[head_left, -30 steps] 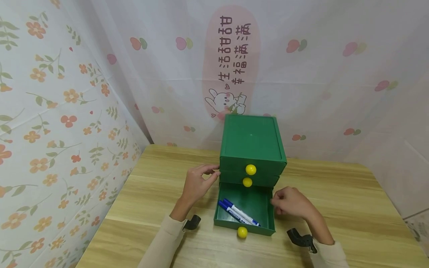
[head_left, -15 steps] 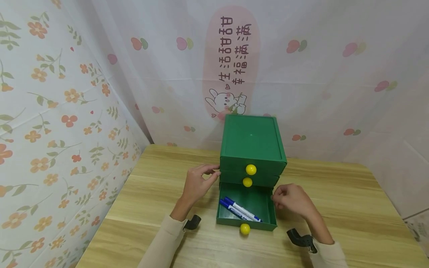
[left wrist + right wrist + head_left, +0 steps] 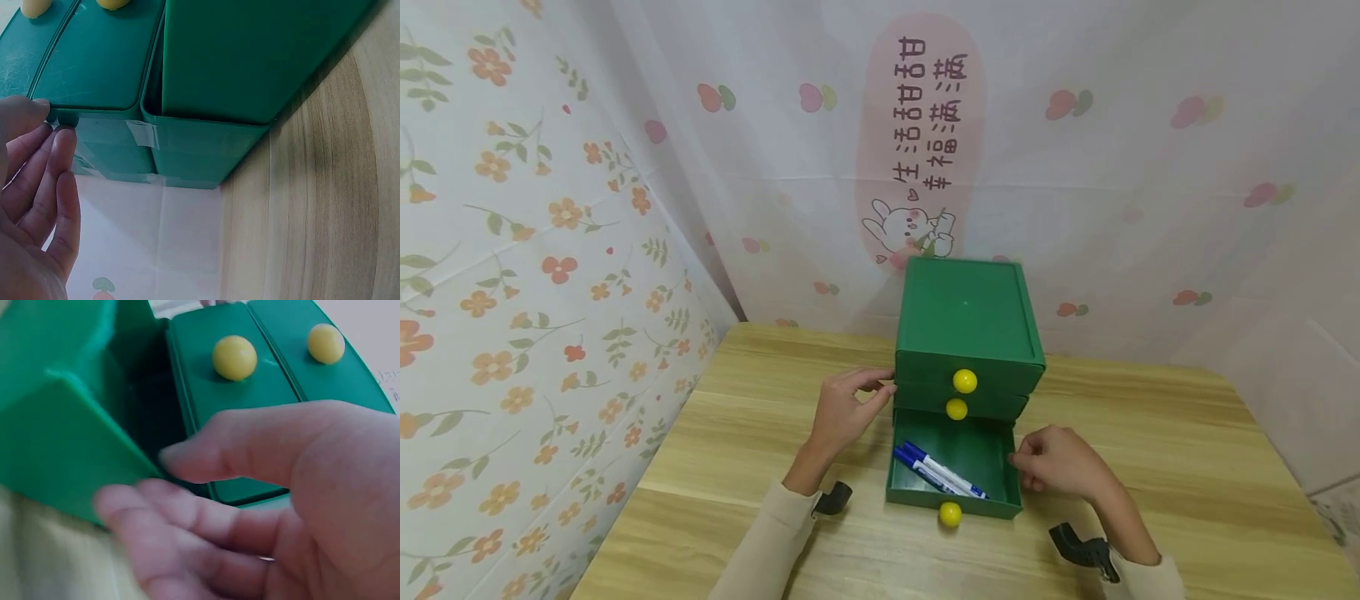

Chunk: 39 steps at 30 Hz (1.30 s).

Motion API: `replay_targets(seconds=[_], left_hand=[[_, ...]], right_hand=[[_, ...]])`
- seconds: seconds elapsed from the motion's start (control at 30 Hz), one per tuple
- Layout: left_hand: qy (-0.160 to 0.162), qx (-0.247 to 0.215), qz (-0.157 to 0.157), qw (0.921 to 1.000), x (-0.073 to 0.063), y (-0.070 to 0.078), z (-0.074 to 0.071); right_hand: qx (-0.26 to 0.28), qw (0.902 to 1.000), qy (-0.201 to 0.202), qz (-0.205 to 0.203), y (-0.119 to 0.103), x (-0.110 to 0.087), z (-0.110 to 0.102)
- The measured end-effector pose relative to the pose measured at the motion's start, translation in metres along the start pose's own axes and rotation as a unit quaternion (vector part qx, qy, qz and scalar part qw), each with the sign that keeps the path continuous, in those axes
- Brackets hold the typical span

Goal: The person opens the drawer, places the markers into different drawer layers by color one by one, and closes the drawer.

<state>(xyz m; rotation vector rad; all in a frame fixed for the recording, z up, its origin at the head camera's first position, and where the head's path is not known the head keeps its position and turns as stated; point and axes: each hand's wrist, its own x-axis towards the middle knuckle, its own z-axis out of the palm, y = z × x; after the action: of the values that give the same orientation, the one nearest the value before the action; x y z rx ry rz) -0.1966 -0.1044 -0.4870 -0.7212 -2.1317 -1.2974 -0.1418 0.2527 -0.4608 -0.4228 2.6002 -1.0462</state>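
Note:
A green three-drawer cabinet (image 3: 966,308) with yellow ball knobs stands on the table. Its bottom drawer (image 3: 951,496) is pulled out, and two blue-and-white markers (image 3: 940,475) lie inside it. At the cabinet's left front edge is my left hand (image 3: 842,408); the left wrist view shows its thumb (image 3: 28,115) at the front corner and the fingers along the side, holding that edge. My right hand (image 3: 1060,462) pinches the drawer's right side wall, with the thumb (image 3: 194,459) toward the inside and the fingers outside.
The two upper drawers are closed, each with a yellow knob (image 3: 965,381). Clear tape (image 3: 144,133) runs along the cabinet's side. A printed curtain (image 3: 1112,208) hangs right behind the wooden table (image 3: 760,392), and a floral one (image 3: 565,333) hangs at the left.
The bottom drawer has slid a little way inward with the markers. My right hand moved back, then toward the drawer's front along its side wall. My left hand stays at the cabinet edge.

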Motion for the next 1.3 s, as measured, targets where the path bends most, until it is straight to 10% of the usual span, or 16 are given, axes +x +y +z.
replay_targets(seconds=[0.17, 0.53, 1.3], left_hand=[[-0.002, 0.003, -0.005, 1.0000, 0.000, 0.000, 0.001], [-0.004, -0.002, -0.012, 0.9999, 0.000, 0.001, 0.002], [0.000, -0.010, -0.010, 0.9999, -0.001, 0.000, 0.001]], right_hand=[[0.013, 0.9980, 0.059, -0.021, 0.008, -0.012, 0.006], [0.031, 0.9676, 0.137, -0.210, 0.035, -0.041, 0.033], [-0.001, 0.9526, 0.185, -0.241, 0.032, -0.035, 0.052]])
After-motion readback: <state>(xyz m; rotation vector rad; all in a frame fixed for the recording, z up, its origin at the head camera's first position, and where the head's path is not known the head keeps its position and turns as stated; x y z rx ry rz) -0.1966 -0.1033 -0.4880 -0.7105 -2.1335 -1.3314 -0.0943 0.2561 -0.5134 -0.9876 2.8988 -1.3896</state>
